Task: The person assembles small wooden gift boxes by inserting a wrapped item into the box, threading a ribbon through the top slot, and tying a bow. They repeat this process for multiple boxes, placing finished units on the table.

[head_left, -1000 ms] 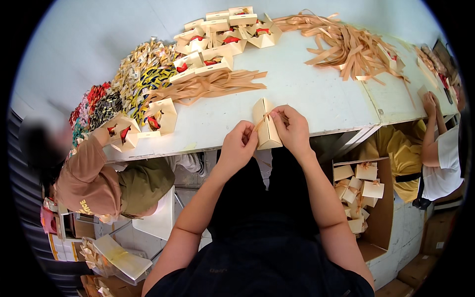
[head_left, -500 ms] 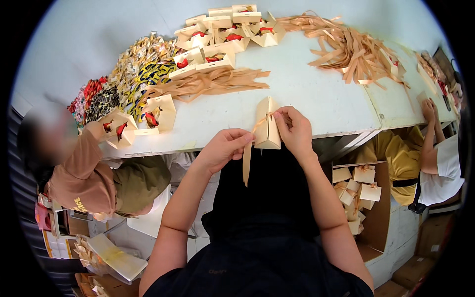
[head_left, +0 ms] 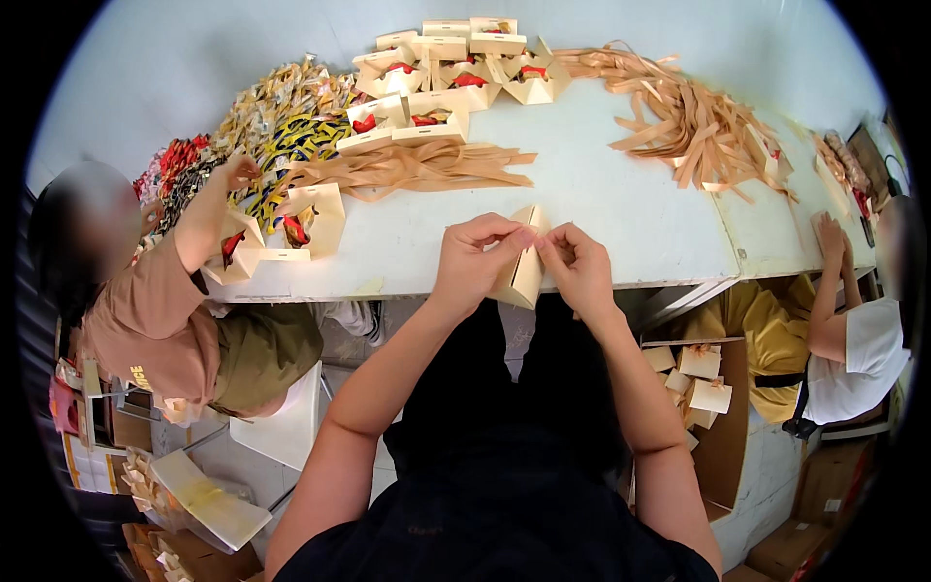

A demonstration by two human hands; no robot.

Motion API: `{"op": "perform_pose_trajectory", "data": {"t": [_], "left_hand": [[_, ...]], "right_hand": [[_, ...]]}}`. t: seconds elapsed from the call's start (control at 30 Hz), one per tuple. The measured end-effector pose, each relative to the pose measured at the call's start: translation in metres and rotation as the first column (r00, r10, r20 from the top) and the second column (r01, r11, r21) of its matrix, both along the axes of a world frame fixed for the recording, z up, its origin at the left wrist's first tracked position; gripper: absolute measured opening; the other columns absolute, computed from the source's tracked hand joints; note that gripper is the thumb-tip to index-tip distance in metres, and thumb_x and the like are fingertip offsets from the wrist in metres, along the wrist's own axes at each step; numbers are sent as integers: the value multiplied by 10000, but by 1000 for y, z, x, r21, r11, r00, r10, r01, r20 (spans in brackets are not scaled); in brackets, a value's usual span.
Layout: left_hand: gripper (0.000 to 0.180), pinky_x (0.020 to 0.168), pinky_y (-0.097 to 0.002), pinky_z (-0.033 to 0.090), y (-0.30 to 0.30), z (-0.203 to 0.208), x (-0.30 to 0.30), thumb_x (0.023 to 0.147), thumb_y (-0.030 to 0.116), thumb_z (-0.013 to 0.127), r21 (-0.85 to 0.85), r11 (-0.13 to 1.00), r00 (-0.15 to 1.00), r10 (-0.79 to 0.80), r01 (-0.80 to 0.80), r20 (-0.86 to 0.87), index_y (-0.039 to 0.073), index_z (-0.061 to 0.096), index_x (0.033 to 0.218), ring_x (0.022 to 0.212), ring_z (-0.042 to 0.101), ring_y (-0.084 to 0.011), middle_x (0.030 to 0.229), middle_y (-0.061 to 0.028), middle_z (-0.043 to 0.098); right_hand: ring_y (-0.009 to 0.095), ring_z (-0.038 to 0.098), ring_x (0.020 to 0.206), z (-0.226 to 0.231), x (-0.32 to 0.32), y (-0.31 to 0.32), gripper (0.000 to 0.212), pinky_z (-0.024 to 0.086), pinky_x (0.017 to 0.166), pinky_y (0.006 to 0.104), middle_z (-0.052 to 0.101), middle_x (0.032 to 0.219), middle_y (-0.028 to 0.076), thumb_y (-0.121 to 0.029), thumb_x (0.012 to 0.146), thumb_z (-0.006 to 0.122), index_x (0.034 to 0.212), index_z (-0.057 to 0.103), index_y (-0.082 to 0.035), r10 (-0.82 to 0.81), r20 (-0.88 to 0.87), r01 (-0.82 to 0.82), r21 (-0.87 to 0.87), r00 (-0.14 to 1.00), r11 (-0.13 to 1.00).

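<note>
A small cream cardboard gift box (head_left: 525, 279) with a folded ridge stands at the table's front edge, right before me. My left hand (head_left: 479, 260) reaches over its left side, thumb and forefinger pinched at the ridge. From the right, my right hand (head_left: 580, 264) pinches at the same spot, its fingertips almost touching the left thumb. Both hands are closed on the tan ribbon at the top of the box; the fingers mostly hide the ribbon.
Tan ribbons (head_left: 417, 167) lie beyond the box, with another heap (head_left: 693, 121) farther right. Open boxes (head_left: 456, 73) with red-wrapped pieces stand behind, beside piled wrapped sweets (head_left: 291, 107). A carton (head_left: 729, 436) of tied boxes sits lower right. Co-workers sit on both sides.
My left hand has moved up and right from beside the box to its ridge, and the dangling ribbon end no longer shows. The left co-worker's hand has moved to the sweets.
</note>
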State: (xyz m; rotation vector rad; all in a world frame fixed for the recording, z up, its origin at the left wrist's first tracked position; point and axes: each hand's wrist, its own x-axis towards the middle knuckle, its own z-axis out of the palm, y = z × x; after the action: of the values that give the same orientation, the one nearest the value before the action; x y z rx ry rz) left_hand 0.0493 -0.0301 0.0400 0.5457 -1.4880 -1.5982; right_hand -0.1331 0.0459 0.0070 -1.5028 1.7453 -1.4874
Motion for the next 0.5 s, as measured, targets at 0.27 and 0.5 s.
{"op": "perform_pose_trajectory", "data": {"t": [0.27, 0.5], "left_hand": [[110, 771, -292, 533, 10, 6, -5, 1012, 12, 765, -498, 863, 970, 188, -87, 156, -1, 835, 1095, 881, 667, -138, 906, -69, 739], [284, 803, -297, 572, 22, 13, -10, 994, -43, 758, -551, 820, 933, 307, -158, 188, -14, 610, 1235, 885, 754, -156, 973, -126, 824]], "right_hand": [[35, 503, 718, 55, -52, -4, 260, 427, 632, 234, 609, 816, -61, -311, 1060, 760, 960, 729, -73, 212, 407, -392, 434, 888, 811], [12, 436, 655, 104, -16, 10, 315, 332, 570, 226, 559, 735, -87, -298, 1078, 754, 897, 728, -41, 195, 390, -289, 199, 900, 936]]}}
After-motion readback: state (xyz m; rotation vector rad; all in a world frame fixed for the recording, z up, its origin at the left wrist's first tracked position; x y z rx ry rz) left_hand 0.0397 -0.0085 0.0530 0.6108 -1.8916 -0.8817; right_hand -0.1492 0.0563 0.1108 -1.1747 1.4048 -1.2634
